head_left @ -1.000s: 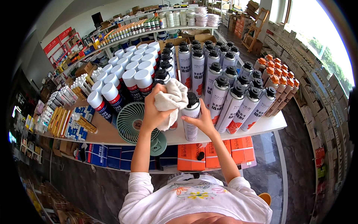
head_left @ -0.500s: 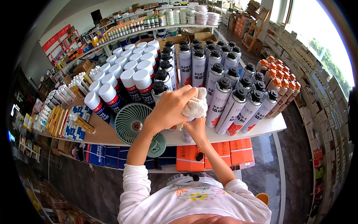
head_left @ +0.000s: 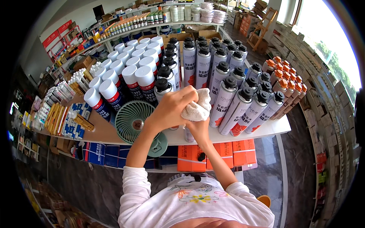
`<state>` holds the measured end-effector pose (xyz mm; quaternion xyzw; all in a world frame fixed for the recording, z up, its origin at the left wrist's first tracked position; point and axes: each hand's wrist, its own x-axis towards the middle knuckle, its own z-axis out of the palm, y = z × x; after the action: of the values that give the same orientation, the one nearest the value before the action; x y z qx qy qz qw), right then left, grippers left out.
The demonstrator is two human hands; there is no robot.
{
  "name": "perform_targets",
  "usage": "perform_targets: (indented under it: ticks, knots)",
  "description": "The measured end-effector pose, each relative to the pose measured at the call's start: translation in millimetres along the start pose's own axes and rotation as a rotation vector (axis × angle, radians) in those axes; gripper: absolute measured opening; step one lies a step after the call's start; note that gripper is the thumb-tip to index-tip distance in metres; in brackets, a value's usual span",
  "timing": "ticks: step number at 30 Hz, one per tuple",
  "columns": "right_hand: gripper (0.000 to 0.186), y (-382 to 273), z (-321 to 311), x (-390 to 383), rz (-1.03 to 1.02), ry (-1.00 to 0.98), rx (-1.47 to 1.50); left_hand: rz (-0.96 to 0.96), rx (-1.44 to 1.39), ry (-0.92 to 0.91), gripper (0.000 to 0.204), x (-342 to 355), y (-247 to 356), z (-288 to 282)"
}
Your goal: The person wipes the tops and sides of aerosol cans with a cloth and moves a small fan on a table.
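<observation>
My left hand [head_left: 173, 106] is closed on a cream-coloured cloth [head_left: 198, 106], pressed over the top of an aerosol can. Just below it, my right hand [head_left: 199, 127] wraps round that upright aerosol can [head_left: 189, 136]; only its lower part shows, and the cloth and my hands hide the rest. Silver aerosol cans [head_left: 237, 112] with black tops stand in rows to the right of and behind my hands. On the left, a green fan [head_left: 131, 121] stands next to my left forearm.
White-capped cans [head_left: 129, 74] fill the table's left half, with sealant tubes [head_left: 57, 119] beyond. Orange-topped cans [head_left: 283, 85] stand at the table's right end. Orange boxes [head_left: 192, 157] and blue boxes [head_left: 112, 155] sit beneath the white tabletop [head_left: 266, 131].
The cloth is bunched a little differently under my left hand, which has shifted slightly over the can's top. My right hand keeps its hold on the can.
</observation>
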<state>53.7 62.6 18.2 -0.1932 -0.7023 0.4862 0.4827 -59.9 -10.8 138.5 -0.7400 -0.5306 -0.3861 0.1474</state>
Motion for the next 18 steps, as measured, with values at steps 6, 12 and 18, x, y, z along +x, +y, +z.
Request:
perform_targets:
  ticks: [6, 12, 18]
  knots:
    - [0.071, -8.9, 9.2, 1.5, -0.084, 0.114, -0.165, -0.096, -0.709, 0.059, 0.043, -26.1, -48.9, -4.7]
    - [0.07, -1.5, 3.8, -1.5, -0.025, 0.128, -0.09, -0.315, -0.569, 0.454, 0.042, -59.7, -40.8, 15.5]
    - [0.071, -4.6, 8.0, -4.0, -0.014, 0.141, -0.085, -0.305, -0.55, 0.347, 0.037, -42.3, -7.7, 23.3]
